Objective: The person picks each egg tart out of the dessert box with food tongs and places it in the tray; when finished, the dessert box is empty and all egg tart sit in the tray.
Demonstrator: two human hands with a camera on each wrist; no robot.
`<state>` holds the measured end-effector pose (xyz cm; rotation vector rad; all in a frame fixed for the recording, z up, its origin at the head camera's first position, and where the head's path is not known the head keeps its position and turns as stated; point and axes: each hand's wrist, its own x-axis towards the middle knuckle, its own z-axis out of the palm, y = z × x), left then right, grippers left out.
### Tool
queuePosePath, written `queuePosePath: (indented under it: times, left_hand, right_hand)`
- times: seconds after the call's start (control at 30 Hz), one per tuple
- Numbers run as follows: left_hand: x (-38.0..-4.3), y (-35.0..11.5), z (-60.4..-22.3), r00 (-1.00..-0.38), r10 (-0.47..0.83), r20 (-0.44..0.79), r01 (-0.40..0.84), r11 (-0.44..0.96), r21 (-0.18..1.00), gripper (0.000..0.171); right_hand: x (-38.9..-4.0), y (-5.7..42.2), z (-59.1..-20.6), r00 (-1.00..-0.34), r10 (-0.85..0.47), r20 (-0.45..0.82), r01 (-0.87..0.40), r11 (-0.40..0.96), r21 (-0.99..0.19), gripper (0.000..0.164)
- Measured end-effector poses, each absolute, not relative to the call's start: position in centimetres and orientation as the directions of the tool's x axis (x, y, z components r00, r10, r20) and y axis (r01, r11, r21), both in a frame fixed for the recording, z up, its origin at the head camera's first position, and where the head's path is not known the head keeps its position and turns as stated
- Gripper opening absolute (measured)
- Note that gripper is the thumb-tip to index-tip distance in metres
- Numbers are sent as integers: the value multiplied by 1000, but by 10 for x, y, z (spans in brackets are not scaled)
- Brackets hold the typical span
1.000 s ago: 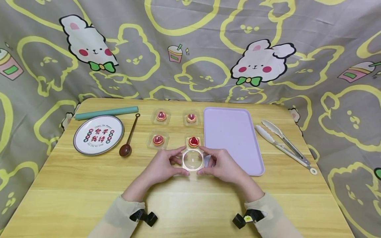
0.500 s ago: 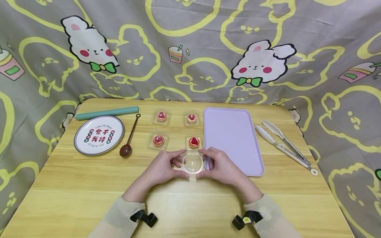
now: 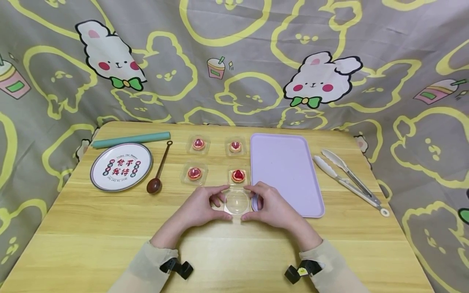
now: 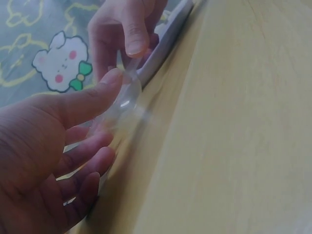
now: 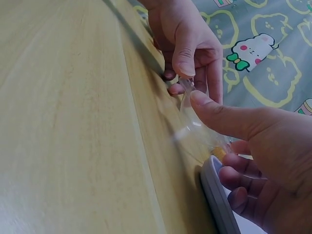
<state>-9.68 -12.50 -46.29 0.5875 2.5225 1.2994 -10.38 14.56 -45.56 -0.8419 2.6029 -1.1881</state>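
Here, fingers (image 3: 219, 189) hold a clear lid (image 3: 237, 201) — tart (image 3: 238, 176) in its box (image 3: 231, 182).

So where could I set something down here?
Bare wood: between the plate and left sleeve, and between the tongs and right sleeve. Crowded: where left hand and right hand hold the clear lid, beside the tarts and lavender tray.

Between the fingers (image 3: 220, 189), clear plastic (image 3: 237, 202) is seen. Beyond them, a tart (image 3: 238, 176) is topped in red; to their right, a tray (image 3: 283, 167) is coloured lilac. To their left, a white plate (image 3: 121, 166) is rimmed dark and printed with red characters. Farther beyond, grey cloth (image 3: 249, 59) is patterned with yellow outlines.
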Motion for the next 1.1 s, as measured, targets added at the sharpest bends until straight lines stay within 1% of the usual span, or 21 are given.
queuePosePath:
  times: [0.13, 0.23, 0.3, 0.5, 0.63, 0.73, 0.83, 0.9, 0.97, 1.03, 1.1]
  left_hand:
    - [-95, -130, -461, -895, 445, -34, 229, 522, 822, 92]
    - [-95, -136, -457, -902, 432, -20, 231, 519, 823, 90]
    - [-94, -141, -451, -910, 415, -11, 227, 518, 824, 83]
    - [-94, -166, -433, -944, 325, 63, 238, 532, 813, 53]
    - [-100, -186, -425, -964, 234, 127, 236, 532, 813, 49]
    - [-107, -202, -423, -971, 165, 174, 238, 570, 786, 60]
    - [-115, -214, -427, -976, 126, 179, 218, 639, 737, 82]
    - [-121, -219, -432, -981, 132, 146, 196, 673, 713, 98]
    - [-126, -221, -437, -985, 151, 82, 165, 689, 706, 110]
    - [-131, -220, -442, -985, 172, 25, 140, 697, 703, 117]
    - [-135, -219, -446, -983, 185, -14, 123, 707, 697, 120]
  right_hand:
    - [-103, 145, -454, -824, -561, 80, -423, 515, -745, 92]
    - [-103, 144, -450, -820, -567, 81, -429, 514, -743, 91]
    - [-103, 144, -446, -814, -574, 88, -443, 516, -733, 89]
    - [-110, 141, -425, -795, -596, 112, -487, 518, -703, 79]
    - [-119, 133, -413, -777, -614, 142, -523, 502, -689, 74]
    - [-129, 121, -408, -761, -629, 157, -543, 487, -684, 74]
    - [-140, 107, -406, -753, -641, 150, -543, 477, -691, 75]
    - [-148, 96, -405, -750, -648, 132, -536, 478, -696, 77]
    - [-155, 84, -406, -749, -654, 112, -529, 486, -696, 79]
    - [-162, 72, -407, -750, -656, 87, -522, 506, -687, 81]
    - [-168, 60, -409, -750, -658, 65, -524, 532, -666, 85]
